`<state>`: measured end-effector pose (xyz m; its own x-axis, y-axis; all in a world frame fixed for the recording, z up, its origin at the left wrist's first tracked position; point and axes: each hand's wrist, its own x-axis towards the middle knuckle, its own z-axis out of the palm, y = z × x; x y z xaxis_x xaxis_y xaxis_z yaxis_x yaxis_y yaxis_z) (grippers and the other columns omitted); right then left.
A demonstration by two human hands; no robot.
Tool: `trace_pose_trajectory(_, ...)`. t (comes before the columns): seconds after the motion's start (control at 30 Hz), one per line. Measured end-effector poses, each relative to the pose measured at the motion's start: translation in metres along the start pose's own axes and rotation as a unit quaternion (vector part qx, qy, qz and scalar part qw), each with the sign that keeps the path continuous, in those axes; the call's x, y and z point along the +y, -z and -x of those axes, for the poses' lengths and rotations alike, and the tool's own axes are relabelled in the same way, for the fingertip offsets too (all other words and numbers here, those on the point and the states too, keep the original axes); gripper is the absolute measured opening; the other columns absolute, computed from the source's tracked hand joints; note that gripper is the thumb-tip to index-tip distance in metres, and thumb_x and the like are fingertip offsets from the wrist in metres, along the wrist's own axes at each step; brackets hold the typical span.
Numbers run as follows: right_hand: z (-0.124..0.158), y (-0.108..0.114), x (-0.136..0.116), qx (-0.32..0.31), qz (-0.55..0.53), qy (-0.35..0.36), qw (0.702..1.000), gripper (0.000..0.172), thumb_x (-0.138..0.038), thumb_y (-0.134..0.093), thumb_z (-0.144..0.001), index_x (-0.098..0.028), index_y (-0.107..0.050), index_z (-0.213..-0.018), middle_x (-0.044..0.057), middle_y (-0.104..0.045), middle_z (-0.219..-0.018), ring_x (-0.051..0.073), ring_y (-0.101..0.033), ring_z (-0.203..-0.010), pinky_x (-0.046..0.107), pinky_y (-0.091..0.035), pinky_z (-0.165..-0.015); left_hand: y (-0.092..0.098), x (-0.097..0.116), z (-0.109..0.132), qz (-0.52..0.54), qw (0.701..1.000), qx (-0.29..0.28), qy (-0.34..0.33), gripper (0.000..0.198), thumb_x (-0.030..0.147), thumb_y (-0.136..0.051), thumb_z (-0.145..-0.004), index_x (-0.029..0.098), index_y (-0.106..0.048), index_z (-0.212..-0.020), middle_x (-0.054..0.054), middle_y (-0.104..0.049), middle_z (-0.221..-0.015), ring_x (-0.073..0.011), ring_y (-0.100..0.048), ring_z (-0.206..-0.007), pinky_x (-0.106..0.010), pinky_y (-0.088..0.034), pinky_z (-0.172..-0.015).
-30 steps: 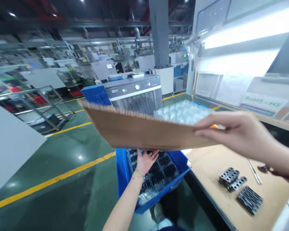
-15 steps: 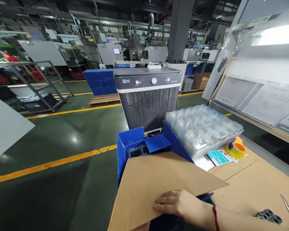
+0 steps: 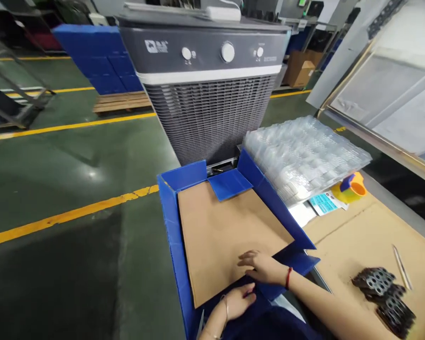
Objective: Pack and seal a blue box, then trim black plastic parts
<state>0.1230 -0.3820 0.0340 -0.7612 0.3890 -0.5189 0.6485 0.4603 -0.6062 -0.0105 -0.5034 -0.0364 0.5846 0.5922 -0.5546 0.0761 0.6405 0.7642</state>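
Observation:
A brown cardboard sheet (image 3: 230, 231) lies inside a blue corrugated plastic box (image 3: 173, 236), covering what is below it. My right hand (image 3: 264, 267), with a red cord at the wrist, rests on the sheet near its front right corner, fingers stretched out. Just below it, by the sheet's near edge, is my left hand (image 3: 237, 301), wearing a bracelet. Its fingers are loosely bent, with a gap between thumb and forefinger. A blue flap (image 3: 230, 183) of the box folds over the sheet's far edge.
Right of the box, a table (image 3: 354, 241) bears stacked clear plastic trays (image 3: 304, 156), a yellow tape roll (image 3: 354, 188), black parts with round holes (image 3: 378, 283) and a slim pointed tool (image 3: 403, 268). A grey air cooler (image 3: 212, 108) stands behind the box.
The cardboard sheet has gone from slanting over the box's rim to lying down inside it. My left hand has come fully into view, and the view has tilted down and closer.

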Motion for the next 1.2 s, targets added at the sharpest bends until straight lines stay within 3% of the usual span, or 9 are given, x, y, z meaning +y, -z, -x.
trace_pose_trajectory(0.13,0.040,0.029,0.019,-0.022,-0.018,-0.074,0.997,0.045,-0.029,-0.064,-0.087,-0.022,-0.065,-0.131,0.009,-0.069,-0.129,0.026,-0.063,-0.121,0.038,-0.047,-0.107,0.013,0.000,0.034,-0.054,0.997,-0.061,0.008,0.079,0.055,-0.066,-0.084,0.018,-0.043,-0.151,-0.014,-0.044,-0.156,-0.0300,-0.041,-0.145,-0.046,-0.026,-0.124)
trace_pose_trajectory(0.27,0.093,0.056,0.045,-0.134,0.054,-0.168,0.975,0.072,-0.031,-0.086,-0.064,-0.022,-0.065,-0.133,0.013,-0.061,-0.141,0.037,-0.051,-0.134,0.057,-0.029,-0.118,0.023,-0.001,0.059,-0.104,0.989,-0.101,0.038,0.085,0.062,-0.065,-0.081,0.024,-0.039,-0.153,-0.010,-0.039,-0.160,-0.0293,-0.035,-0.148,-0.045,-0.023,-0.125)
trace_pose_trajectory(0.37,0.116,0.065,0.062,-0.192,0.138,-0.234,0.943,0.088,-0.019,-0.091,-0.054,-0.017,-0.062,-0.136,0.021,-0.050,-0.149,0.045,-0.039,-0.141,0.066,-0.023,-0.118,0.023,-0.003,0.070,-0.150,0.982,-0.080,0.088,0.086,0.054,-0.070,-0.077,0.021,-0.042,-0.152,-0.013,-0.039,-0.160,-0.0312,-0.037,-0.147,-0.044,-0.026,-0.123)
trace_pose_trajectory(0.5,0.118,0.066,0.077,-0.198,0.129,-0.203,0.950,0.085,-0.013,-0.088,-0.057,-0.015,-0.060,-0.137,0.023,-0.049,-0.150,0.045,-0.040,-0.141,0.064,-0.026,-0.117,0.023,0.006,0.069,-0.147,0.983,0.003,0.112,0.063,0.046,-0.070,-0.077,0.025,-0.060,-0.135,-0.009,-0.062,-0.141,-0.0291,-0.058,-0.128,-0.044,-0.043,-0.113)
trace_pose_trajectory(0.63,0.108,0.064,0.080,-0.175,0.099,-0.154,0.967,0.065,-0.011,-0.074,-0.070,-0.018,-0.063,-0.134,0.018,-0.061,-0.139,0.037,-0.056,-0.129,0.058,-0.036,-0.114,0.026,0.029,0.030,-0.193,0.964,0.134,0.124,0.050,0.043,-0.039,-0.097,0.024,-0.050,-0.142,-0.010,-0.063,-0.136,-0.0227,-0.058,-0.125,-0.040,-0.044,-0.110)
trace_pose_trajectory(0.73,0.105,0.065,0.079,-0.154,0.079,-0.135,0.976,0.061,-0.009,-0.069,-0.070,-0.019,-0.065,-0.131,0.014,-0.066,-0.133,0.035,-0.061,-0.123,0.056,-0.039,-0.113,0.027,0.039,-0.022,-0.258,0.939,0.170,0.150,0.068,0.041,-0.051,-0.092,0.030,-0.030,-0.156,-0.006,-0.027,-0.166,-0.0305,-0.019,-0.153,-0.051,-0.020,-0.123)
trace_pose_trajectory(0.87,0.111,0.062,0.076,-0.125,0.071,-0.142,0.979,0.064,-0.001,-0.060,-0.068,-0.018,-0.065,-0.129,0.012,-0.068,-0.130,0.032,-0.063,-0.121,0.053,-0.042,-0.112,0.032,0.026,-0.086,-0.312,0.912,0.158,0.214,0.077,0.036,-0.061,-0.087,0.034,-0.029,-0.156,-0.002,-0.002,-0.170,-0.0455,0.005,-0.153,-0.070,-0.014,-0.118)
trace_pose_trajectory(1.07,0.116,0.042,0.081,0.004,0.044,-0.130,0.991,0.051,0.004,-0.046,-0.079,-0.025,-0.069,-0.115,0.003,-0.074,-0.115,0.022,-0.067,-0.109,0.050,-0.039,-0.113,0.051,-0.026,-0.138,-0.268,0.924,0.125,0.244,0.069,0.049,-0.058,-0.092,0.029,-0.034,-0.154,-0.009,-0.008,-0.170,-0.0435,-0.006,-0.153,-0.074,-0.013,-0.117)
trace_pose_trajectory(1.2,0.078,0.035,0.099,0.153,0.129,-0.169,0.965,0.034,-0.012,-0.053,-0.092,-0.022,-0.062,-0.124,0.010,-0.062,-0.131,0.030,-0.050,-0.129,0.055,-0.030,-0.115,0.064,-0.044,-0.147,-0.189,0.957,0.109,0.193,0.062,0.049,-0.059,-0.093,0.023,-0.045,-0.147,-0.013,-0.030,-0.163,-0.0366,-0.026,-0.150,-0.067,-0.017,-0.120)
